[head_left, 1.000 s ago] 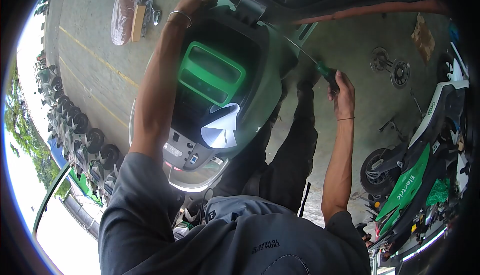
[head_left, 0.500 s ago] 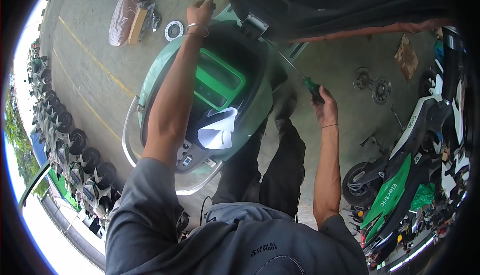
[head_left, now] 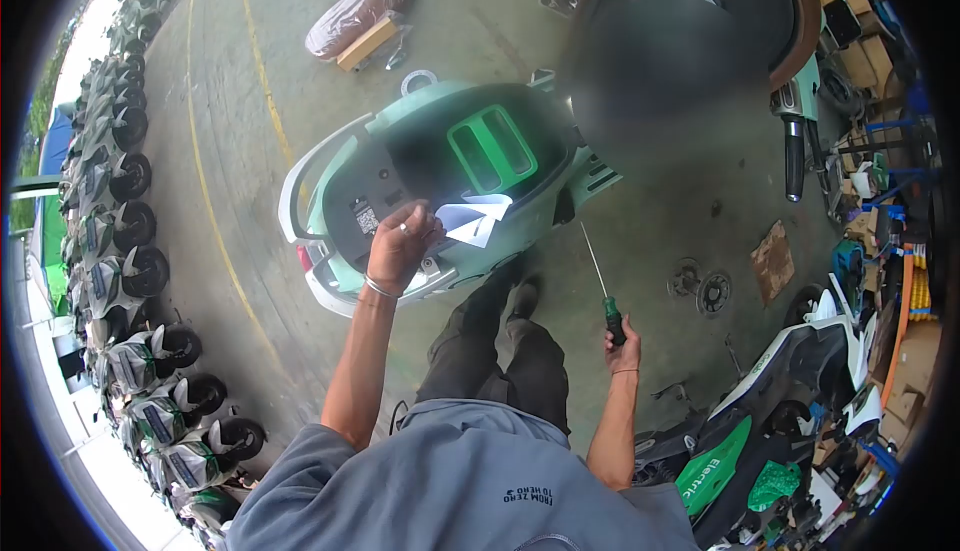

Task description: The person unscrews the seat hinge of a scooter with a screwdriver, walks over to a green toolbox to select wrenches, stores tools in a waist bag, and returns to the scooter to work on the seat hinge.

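The right hand point(head_left: 622, 347) has its fingers clamped around the handle of a green screwdriver point(head_left: 612, 315), right of the scooter point(head_left: 415, 101), its shaft pointing to the far side. The left hand point(head_left: 400, 246) has curled fingers at the left edge of a white paper point(head_left: 474, 219); whether they grip it, I cannot tell. The paper partly covers the open compartment's near edge; beyond it lies a green frame point(head_left: 491, 147). At far right, a raised seat point(head_left: 680, 51) is smeared by blur.
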Motion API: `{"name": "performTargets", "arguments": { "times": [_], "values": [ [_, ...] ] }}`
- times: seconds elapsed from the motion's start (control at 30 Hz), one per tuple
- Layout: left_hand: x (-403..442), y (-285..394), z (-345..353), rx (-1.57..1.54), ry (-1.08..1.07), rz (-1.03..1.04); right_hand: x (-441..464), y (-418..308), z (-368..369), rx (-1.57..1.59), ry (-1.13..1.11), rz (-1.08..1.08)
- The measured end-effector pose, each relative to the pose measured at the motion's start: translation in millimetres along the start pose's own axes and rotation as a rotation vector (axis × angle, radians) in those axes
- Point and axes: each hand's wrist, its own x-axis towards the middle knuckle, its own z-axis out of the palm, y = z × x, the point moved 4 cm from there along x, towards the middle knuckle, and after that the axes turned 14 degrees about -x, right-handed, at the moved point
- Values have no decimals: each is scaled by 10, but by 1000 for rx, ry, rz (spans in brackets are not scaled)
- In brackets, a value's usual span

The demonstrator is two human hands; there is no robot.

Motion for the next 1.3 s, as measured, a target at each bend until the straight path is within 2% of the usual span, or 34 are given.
{"name": "performTargets", "arguments": {
  "times": [0.07,0.13,0.2,0.27,0.3,0.37,0.4,0.47,0.57,0.63,0.77,0.83,0.87,0.93,1.03,1.17,1.3],
  "values": [
    [-554,-16,-197,27,117,29,-302,128,207,22,-39,-11],
    [-1055,-25,-398,-5,227,-33,-519,245,484,82,-236,-62],
    [-1495,-6,-606,87,236,-72,-734,298,822,95,-320,-86],
    [-1900,39,-820,171,279,-56,-1149,180,1463,-63,-609,-138],
    [-2047,72,-942,209,304,-31,-1264,115,1754,-73,-622,-149],
    [-2328,153,-1240,243,304,2,-1527,88,2378,-452,-795,-162],
    [-2435,207,-1431,239,347,33,-1621,79,2666,-465,-797,-167],
    [-2673,384,-1801,162,421,74,-1767,186,3272,-773,-897,-239],
    [-3165,700,-2531,116,545,193,-1772,536,4053,-987,-864,-394],
    [-3500,947,-3158,129,590,190,-1769,911,4558,-996,-859,-457],
    [-4417,1506,-4224,277,849,169,-1913,1928,5471,-886,-780,-536],
    [-4862,1901,-4549,291,911,237,-1988,2546,5800,-766,-832,-358],
    [-5022,2085,-4651,316,905,226,-2127,2790,5982,-742,-831,-306],
    [-5283,2453,-4895,211,978,349,-2315,3173,6315,-750,-907,-235],
    [-5338,2774,-5346,138,1025,436,-2224,3572,6720,-969,-961,-209],
    [-4883,3020,-5683,-7,1021,479,-2205,3737,7337,-1056,-986,-201],
    [-4212,3306,-5808,-10,945,315,-1911,3920,8001,-1047,-867,-118]
  ]
}}
